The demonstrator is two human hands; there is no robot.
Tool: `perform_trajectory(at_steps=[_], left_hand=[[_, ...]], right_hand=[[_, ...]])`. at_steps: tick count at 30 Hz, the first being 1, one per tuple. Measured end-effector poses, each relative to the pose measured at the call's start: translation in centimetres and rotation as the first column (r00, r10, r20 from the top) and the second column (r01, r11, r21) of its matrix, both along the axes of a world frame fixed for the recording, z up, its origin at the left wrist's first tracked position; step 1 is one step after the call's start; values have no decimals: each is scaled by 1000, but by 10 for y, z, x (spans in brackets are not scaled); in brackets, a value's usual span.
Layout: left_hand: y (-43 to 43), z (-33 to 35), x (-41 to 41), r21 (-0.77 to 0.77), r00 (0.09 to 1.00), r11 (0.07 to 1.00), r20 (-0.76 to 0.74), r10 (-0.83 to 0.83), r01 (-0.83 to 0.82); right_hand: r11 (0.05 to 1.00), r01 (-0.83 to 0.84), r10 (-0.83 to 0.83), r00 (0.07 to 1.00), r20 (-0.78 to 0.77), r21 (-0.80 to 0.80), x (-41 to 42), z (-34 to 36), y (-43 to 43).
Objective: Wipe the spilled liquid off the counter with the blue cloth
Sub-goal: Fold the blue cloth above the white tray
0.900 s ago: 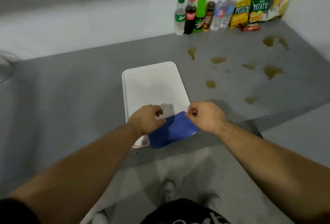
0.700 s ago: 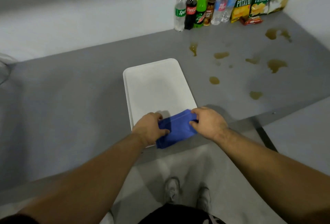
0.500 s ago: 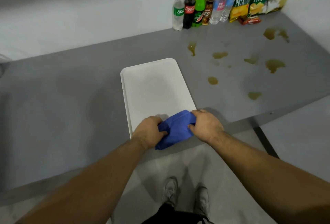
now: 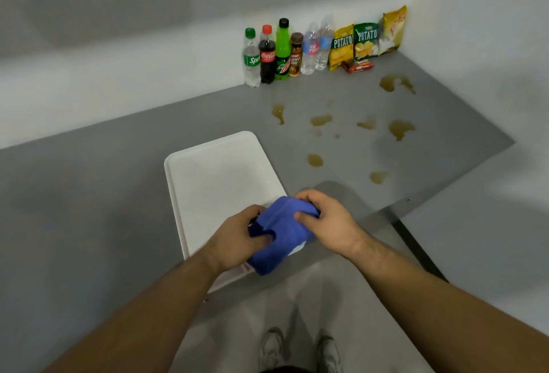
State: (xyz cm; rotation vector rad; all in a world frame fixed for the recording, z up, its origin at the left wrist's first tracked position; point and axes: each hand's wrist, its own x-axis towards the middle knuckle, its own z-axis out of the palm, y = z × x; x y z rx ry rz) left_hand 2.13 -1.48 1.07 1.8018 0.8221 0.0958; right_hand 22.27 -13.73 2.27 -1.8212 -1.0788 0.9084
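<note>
Grey counter (image 4: 118,194) — both hands, left hand (image 4: 237,242) and right hand (image 4: 329,221), grip the bunched blue cloth (image 4: 279,233) — a loose wad might smear the puddles (image 4: 315,160).

The blue cloth (image 4: 279,236) is bunched into a loose, rumpled wad over the near edge of the grey counter (image 4: 89,194), its lower end drooping past that edge. The spilled liquid (image 4: 401,129) lies as separate amber-brown puddles and small drips scattered across the right half of the counter, well apart from the cloth, the farthest puddle near the back corner.
</note>
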Motion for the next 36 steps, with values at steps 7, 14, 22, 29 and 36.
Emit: perform_trajectory(at_steps=[7, 14, 22, 29, 36], left_hand=[[-14, 52, 65, 120, 942, 993, 335, -27, -15], [-28, 70, 116, 209, 941, 976, 339, -9, -66], [-45, 72, 151, 237, 941, 965, 337, 25, -110], [-52, 63, 161, 382, 951, 909, 307, 45, -167], [-56, 40, 139, 317, 988, 939, 110, 106, -136]], right_hand=[[990, 33, -21, 996, -87, 135, 21, 42, -22], [975, 108, -92, 992, -87, 195, 66, 54, -49], [994, -16, 12, 999, 37, 105, 114, 54, -65], [997, -49, 67, 936, 346, -63, 153, 36, -69], [983, -118, 162, 912, 377, -137, 176, 19, -87]])
